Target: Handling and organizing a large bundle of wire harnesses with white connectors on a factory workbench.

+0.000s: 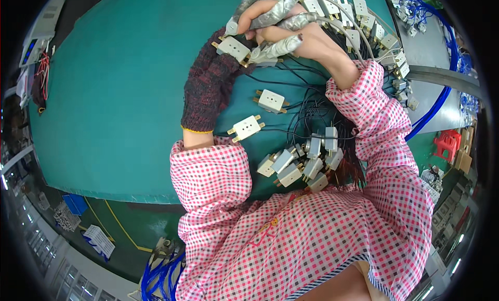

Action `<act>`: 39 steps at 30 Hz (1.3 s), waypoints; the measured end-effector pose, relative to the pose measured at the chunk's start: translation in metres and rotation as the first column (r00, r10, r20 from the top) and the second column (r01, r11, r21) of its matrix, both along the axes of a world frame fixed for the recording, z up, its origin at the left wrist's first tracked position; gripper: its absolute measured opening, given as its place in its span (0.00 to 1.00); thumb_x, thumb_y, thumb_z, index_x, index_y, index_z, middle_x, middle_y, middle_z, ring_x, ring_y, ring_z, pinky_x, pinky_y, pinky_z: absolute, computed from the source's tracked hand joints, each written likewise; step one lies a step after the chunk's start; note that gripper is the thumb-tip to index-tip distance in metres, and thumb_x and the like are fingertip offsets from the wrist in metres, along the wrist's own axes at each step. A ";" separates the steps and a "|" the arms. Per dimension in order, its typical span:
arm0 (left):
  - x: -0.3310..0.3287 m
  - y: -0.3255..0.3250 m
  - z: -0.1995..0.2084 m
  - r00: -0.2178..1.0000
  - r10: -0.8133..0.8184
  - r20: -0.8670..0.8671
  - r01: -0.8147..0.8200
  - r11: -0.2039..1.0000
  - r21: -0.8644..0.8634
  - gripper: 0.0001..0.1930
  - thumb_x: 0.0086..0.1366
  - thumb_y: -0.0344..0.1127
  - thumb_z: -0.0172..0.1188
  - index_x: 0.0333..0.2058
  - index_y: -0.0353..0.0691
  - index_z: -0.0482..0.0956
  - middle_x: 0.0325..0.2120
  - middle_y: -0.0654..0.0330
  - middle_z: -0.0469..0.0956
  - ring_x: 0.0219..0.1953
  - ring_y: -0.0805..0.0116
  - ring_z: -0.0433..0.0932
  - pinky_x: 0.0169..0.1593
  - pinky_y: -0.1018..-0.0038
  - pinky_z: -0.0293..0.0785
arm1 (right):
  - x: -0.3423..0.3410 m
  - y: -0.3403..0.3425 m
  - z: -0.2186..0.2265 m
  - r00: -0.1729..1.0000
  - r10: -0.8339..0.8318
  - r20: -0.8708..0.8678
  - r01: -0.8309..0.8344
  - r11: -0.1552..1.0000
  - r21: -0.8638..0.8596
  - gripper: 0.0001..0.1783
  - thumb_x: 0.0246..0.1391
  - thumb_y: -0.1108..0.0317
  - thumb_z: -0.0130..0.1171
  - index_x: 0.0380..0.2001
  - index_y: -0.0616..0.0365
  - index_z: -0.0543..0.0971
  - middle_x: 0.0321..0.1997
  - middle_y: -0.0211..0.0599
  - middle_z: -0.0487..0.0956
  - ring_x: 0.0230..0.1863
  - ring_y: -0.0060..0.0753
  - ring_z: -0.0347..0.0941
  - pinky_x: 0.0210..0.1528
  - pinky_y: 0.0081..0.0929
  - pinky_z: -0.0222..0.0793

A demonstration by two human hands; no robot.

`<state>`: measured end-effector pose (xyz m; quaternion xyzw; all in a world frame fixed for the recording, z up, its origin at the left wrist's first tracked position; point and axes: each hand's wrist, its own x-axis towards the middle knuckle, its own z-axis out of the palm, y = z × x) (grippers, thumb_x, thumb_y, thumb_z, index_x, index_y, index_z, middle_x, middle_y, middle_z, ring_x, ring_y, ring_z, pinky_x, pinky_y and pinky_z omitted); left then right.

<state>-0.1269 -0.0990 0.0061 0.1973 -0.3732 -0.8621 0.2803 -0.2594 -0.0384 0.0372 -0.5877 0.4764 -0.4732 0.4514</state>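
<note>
My left hand, in a dark knitted glove with a yellow cuff edge, is closed at the far middle of the green mat. It holds a white socket block with brass terminals. Its fingers are partly hidden behind the block. Meeting it from the right, my right hand has bent, closed fingers; what they pinch, if anything, is hidden. Silvery tape wraps several fingers where the hands meet. Nearer to me lie two more white socket blocks, one in the middle and one closer, with black wires.
A heap of grey and white socket blocks lies close to my body. More wired blocks crowd the far right, beside a curved metal bar and blue cables. The green mat spreads left. A red stool stands at right.
</note>
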 end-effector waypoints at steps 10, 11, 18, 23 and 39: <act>0.042 0.012 0.026 0.984 0.061 0.166 -0.048 0.995 -0.083 0.21 0.59 0.28 0.57 0.53 0.37 0.69 0.38 0.57 0.76 0.34 0.69 0.71 0.37 0.75 0.65 | 0.004 -0.001 0.011 0.990 0.139 0.019 -0.140 0.989 0.040 0.11 0.49 0.75 0.51 0.36 0.62 0.78 0.37 0.32 0.77 0.39 0.21 0.72 0.38 0.17 0.67; 0.047 0.017 0.021 0.980 0.058 0.190 -0.045 0.996 -0.077 0.21 0.59 0.29 0.57 0.52 0.37 0.70 0.37 0.57 0.76 0.33 0.70 0.71 0.36 0.75 0.65 | -0.003 0.003 0.013 0.991 0.132 -0.032 -0.132 0.991 0.018 0.11 0.49 0.75 0.50 0.36 0.62 0.78 0.37 0.33 0.77 0.39 0.21 0.72 0.38 0.18 0.67; 0.068 0.029 0.019 0.962 0.101 0.254 -0.081 0.993 -0.089 0.20 0.57 0.30 0.59 0.50 0.39 0.73 0.33 0.61 0.77 0.27 0.75 0.69 0.28 0.79 0.62 | 0.001 0.008 0.011 0.993 0.118 0.007 -0.118 0.993 -0.016 0.10 0.49 0.75 0.50 0.34 0.63 0.78 0.39 0.37 0.77 0.41 0.26 0.73 0.43 0.21 0.68; 0.069 0.035 0.021 0.948 0.144 0.283 -0.111 0.985 -0.130 0.20 0.56 0.30 0.60 0.49 0.40 0.76 0.31 0.63 0.78 0.22 0.79 0.68 0.23 0.82 0.59 | 0.002 0.010 0.016 0.981 0.195 0.018 -0.195 0.981 0.019 0.14 0.44 0.77 0.49 0.35 0.61 0.78 0.38 0.36 0.77 0.42 0.28 0.73 0.46 0.23 0.68; 0.080 0.033 0.007 0.899 0.162 0.407 -0.068 0.969 -0.237 0.24 0.57 0.39 0.61 0.53 0.45 0.73 0.28 0.67 0.77 0.21 0.80 0.69 0.20 0.83 0.58 | 0.004 0.009 0.012 0.985 0.168 0.047 -0.170 0.985 0.030 0.12 0.46 0.75 0.49 0.35 0.62 0.78 0.36 0.34 0.77 0.39 0.23 0.71 0.42 0.20 0.67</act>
